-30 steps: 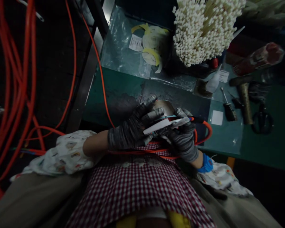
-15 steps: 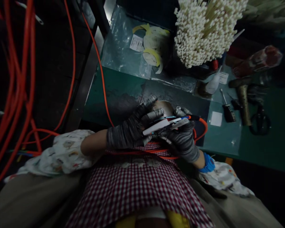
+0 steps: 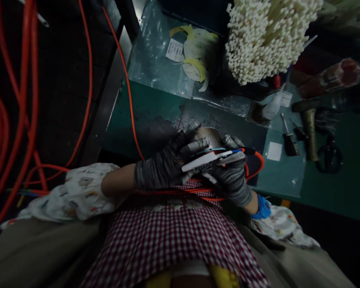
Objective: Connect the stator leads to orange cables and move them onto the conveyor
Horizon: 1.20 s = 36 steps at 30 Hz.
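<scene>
A round part with a tan, metal-looking rim [image 3: 209, 136] is held between my two gloved hands at my lap. My left hand [image 3: 171, 160] is closed around its left side, fingers over the upper edge. At the right side, my right hand [image 3: 231, 174] grips it, fingertips at the rim. White sleeves [image 3: 199, 161] and thin blue, red and white wires lie across its near side. They lead toward a thick orange cable [image 3: 259, 160] by my right hand. Much of the part is hidden by my fingers and the sleeves.
Orange cables [image 3: 30, 100] hang at the left. On the green table [image 3: 348, 184] are a bundle of white-tipped sleeves [image 3: 258, 56], a bag with yellow-white pieces [image 3: 198, 50], a nozzle bottle [image 3: 271, 108], a screwdriver [image 3: 290, 142], a hammer [image 3: 310, 132] and scissors [image 3: 330, 154].
The view has shifted slightly, so the table items sit a little further right. The hanging cables at left have swung apart. Both hands keep their hold, and the sleeves have shifted slightly.
</scene>
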Motion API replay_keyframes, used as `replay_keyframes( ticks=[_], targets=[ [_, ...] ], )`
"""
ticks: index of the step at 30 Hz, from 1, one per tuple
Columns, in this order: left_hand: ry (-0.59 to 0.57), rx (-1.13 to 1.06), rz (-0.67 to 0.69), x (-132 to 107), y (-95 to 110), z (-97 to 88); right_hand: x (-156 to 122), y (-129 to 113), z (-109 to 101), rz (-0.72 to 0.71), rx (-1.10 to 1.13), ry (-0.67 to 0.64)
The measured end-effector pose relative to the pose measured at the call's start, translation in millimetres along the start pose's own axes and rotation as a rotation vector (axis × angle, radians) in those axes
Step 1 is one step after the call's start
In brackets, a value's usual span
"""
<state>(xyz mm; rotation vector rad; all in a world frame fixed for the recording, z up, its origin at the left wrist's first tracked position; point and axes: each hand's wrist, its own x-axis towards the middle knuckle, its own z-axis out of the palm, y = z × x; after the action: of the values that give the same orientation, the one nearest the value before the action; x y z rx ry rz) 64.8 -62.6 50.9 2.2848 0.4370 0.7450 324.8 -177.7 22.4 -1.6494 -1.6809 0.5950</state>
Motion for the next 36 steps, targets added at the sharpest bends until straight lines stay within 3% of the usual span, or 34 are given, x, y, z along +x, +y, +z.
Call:
replay_keyframes(
  ticks=[5, 8, 14, 20, 24, 28, 32, 36],
  targets=[
    [0.032, 0.04, 0.09, 1, -5, -0.8, 0, -11, 9, -0.127, -0.114, 0.173],
    [0.046, 0.061, 0.07, -2, -5, 3.3, 0, -23, 15, -0.1, -0.119, 0.163],
    [0.39, 0.12, -0.025, -22, -1, 27.6, 4, -40, 18, -0.068, -0.292, 0.113],
    [0.311, 0.098, -0.208, -38, -4, 36.8, 11, -49, 23, -0.184, -0.44, 0.008],
    [0.342, 0.065, -0.222, -28, -1, 36.5, 17, -46, 14, -0.193, -0.298, 0.034],
    [0.345, 0.115, -0.148, -9, 5, 38.5, 21, -32, -10, -0.007, 0.002, -0.075],
    [0.321, 0.122, -0.16, 13, 12, 40.4, 29, -14, -30, 0.179, 0.241, -0.048],
    [0.307, 0.056, -0.174, 30, 22, 38.0, 35, -3, -39, 0.106, 0.292, -0.115]
  ],
)
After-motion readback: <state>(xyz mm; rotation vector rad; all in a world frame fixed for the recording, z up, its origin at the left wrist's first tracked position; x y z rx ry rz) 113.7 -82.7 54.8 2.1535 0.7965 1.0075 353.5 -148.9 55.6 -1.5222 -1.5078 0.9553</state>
